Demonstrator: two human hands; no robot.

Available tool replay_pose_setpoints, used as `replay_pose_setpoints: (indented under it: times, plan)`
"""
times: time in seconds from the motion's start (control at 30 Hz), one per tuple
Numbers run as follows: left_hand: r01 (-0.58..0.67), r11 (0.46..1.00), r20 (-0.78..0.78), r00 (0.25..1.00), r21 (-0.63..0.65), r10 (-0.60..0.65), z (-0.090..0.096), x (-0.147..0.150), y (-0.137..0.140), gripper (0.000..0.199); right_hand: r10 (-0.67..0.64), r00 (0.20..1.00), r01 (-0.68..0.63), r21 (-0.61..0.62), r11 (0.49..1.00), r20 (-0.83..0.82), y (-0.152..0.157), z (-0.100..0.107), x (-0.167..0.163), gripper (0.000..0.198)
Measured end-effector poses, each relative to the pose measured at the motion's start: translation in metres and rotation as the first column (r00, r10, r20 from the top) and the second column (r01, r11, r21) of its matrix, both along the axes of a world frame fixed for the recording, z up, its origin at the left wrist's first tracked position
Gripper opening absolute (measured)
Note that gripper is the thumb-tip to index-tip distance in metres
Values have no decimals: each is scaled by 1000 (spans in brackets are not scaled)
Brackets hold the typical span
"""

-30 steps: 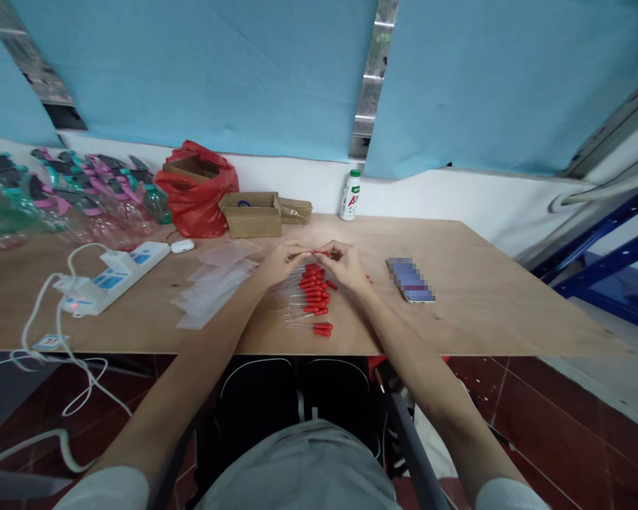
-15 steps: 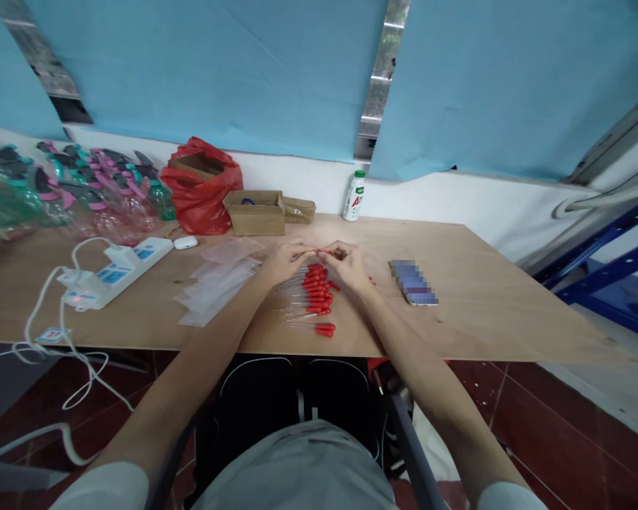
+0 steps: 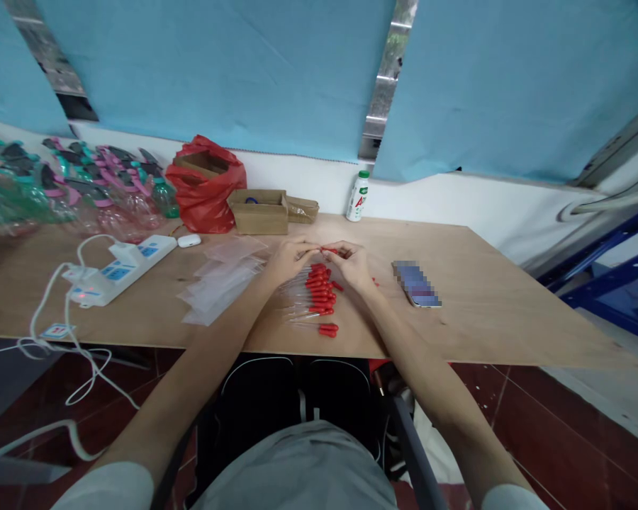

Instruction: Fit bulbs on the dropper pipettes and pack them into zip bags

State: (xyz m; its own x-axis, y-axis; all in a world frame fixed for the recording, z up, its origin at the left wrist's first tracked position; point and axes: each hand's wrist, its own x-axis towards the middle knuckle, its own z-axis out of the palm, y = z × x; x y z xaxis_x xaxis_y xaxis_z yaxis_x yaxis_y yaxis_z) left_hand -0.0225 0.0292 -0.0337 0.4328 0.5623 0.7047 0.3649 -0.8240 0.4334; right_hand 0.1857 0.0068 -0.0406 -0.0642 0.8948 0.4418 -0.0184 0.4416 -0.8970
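My left hand [image 3: 290, 262] and my right hand [image 3: 353, 265] meet fingertip to fingertip above the table, both closed in a pinch. Between them is a small dropper with a red rubber bulb [image 3: 329, 249]; its bulb is at my right fingers, and its tube is mostly hidden by my left fingers. Just below my hands lies a pile of droppers [image 3: 320, 285], red bulbs to the right and clear thin tubes to the left. A separate few droppers [image 3: 328, 330] lie nearer the table's front edge. A few loose red bulbs [image 3: 375, 281] show beside my right wrist.
Clear plastic bags [image 3: 213, 294] are spread left of my left forearm. A phone [image 3: 417, 285] lies to the right. Behind stand a cardboard box [image 3: 260, 216], a red plastic bag [image 3: 207, 195] and a white bottle [image 3: 358, 197]. A power strip [image 3: 122, 273] and spray bottles occupy the left.
The view has shifted slightly, so everything sits a little further right. My fingers have moved slightly around the red bulb, which shows a bit more at my right fingertips.
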Motion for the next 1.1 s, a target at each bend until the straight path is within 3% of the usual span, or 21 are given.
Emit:
replay_pose_setpoints:
  times: [0.23, 0.4, 0.63, 0.93, 1.1]
  plan:
    - [-8, 1000, -22, 1000, 0, 8, 0, 2, 0, 31, -45, 997, 41, 72, 997, 57, 0, -3, 2, 32]
    - [-17, 1000, 15, 1000, 4, 17, 0, 5, 2, 31, -18, 999, 18, 8, 1000, -48, 2, -4, -2, 37]
    - [-4, 1000, -61, 998, 17, 5, 0, 0, 0, 31, -8, 1000, 8, -20, 1000, -15, 1, -5, 0, 38]
    - [9, 1000, -170, 985, 26, -5, 2, -1, -6, 35, -13, 992, 1, 93, 996, 129, -3, -2, 8, 37]
    - [11, 1000, -103, 995, 14, -9, 4, -3, -4, 36, -54, 985, 32, 138, 990, 162, -4, 2, 7, 34]
